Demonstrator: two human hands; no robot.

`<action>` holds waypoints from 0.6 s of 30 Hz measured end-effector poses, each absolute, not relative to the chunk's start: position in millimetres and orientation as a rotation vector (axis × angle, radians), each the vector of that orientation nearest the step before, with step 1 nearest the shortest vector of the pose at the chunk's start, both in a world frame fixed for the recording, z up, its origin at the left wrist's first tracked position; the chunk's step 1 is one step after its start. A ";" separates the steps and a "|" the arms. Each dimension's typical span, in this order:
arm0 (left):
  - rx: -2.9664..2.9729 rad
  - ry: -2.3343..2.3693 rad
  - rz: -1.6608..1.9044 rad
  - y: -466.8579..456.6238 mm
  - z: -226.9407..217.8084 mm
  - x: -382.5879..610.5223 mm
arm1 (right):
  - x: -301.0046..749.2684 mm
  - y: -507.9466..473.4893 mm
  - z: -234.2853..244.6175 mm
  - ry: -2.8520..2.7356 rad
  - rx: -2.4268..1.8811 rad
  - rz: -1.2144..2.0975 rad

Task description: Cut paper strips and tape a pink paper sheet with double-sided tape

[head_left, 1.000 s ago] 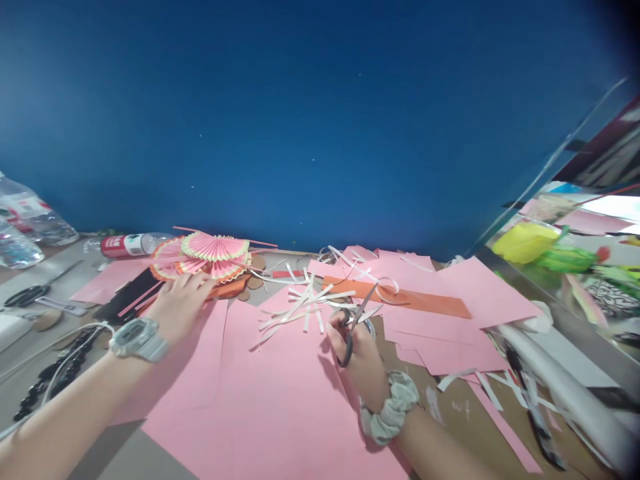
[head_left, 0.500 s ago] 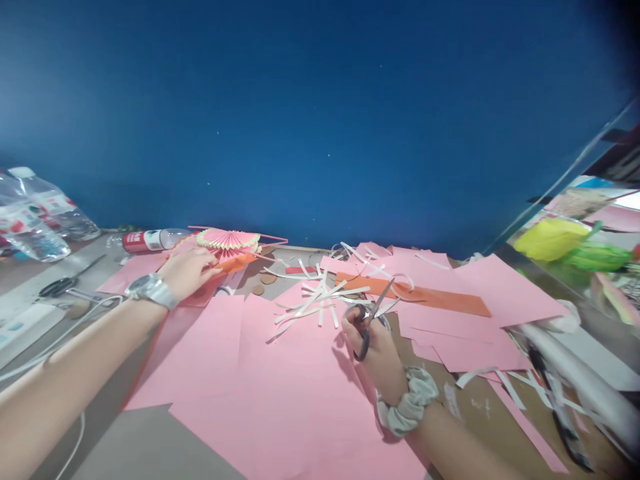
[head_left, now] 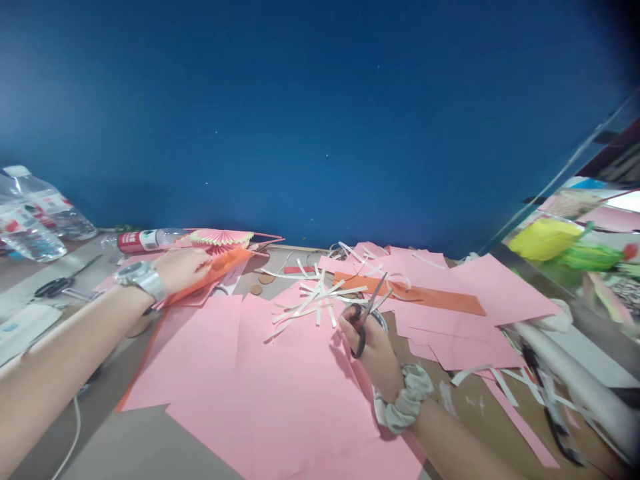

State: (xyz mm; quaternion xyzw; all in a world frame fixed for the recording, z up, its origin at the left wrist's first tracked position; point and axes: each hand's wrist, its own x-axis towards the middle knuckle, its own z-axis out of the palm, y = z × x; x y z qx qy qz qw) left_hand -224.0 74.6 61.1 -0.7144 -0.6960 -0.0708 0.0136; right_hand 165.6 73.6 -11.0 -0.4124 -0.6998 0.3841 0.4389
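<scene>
My left hand [head_left: 181,268], with a grey watch on its wrist, grips a sheet of orange paper [head_left: 220,265] and holds its far end lifted off the table. Just behind it lie pleated pink paper fans [head_left: 221,237]. My right hand [head_left: 371,347], with a grey scrunchie on the wrist, holds black-handled scissors [head_left: 365,316], blades pointing up and away. The hand rests on large pink paper sheets [head_left: 260,373]. A heap of white paper strips [head_left: 315,300] lies just left of the scissor blades.
Plastic water bottles [head_left: 35,213] stand at far left, and another bottle [head_left: 145,240] lies on its side behind the fans. A second pair of scissors [head_left: 55,285] lies at left. An orange strip [head_left: 430,297] crosses pink sheets at right. A blue wall rises behind.
My left hand has lifted the orange paper off the table by the fans. The right hand has stayed put with the scissors. The view has shifted slightly.
</scene>
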 end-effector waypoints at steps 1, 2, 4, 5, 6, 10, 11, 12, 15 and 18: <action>-2.218 -2.131 -0.158 69.3 56.7 -219.9 | 166.1 74.3 -12.1 -1.735 -1.027 0.955; -2.188 -2.095 -0.115 63.4 51.8 -215.7 | 166.4 75.0 -13.1 -1.732 -1.028 0.955; -2.116 -2.040 -0.070 50.8 41.7 -208.0 | 166.8 75.8 -14.4 -1.734 -1.029 0.947; -2.096 -2.017 -0.053 44.7 37.1 -204.9 | 166.9 76.0 -14.6 -1.738 -1.030 0.937; -2.078 -1.999 -0.045 39.1 33.0 -202.5 | 166.9 75.9 -14.6 -1.744 -1.032 0.923; -2.051 -1.954 -0.055 23.7 23.2 -197.4 | 167.0 75.5 -14.0 -1.775 -1.042 0.884; -2.053 -1.946 -0.066 21.5 21.6 -196.4 | 167.0 75.5 -13.9 -1.780 -1.045 0.879; -2.057 -1.937 -0.079 19.7 20.0 -195.2 | 167.0 75.7 -13.9 -1.783 -1.048 0.874; -2.092 -1.907 -0.114 15.2 14.2 -189.9 | 167.0 76.2 -13.3 -1.787 -1.049 0.868; -2.148 -1.894 -0.136 10.7 8.4 -183.5 | 167.1 76.3 -11.7 -1.795 -1.044 0.866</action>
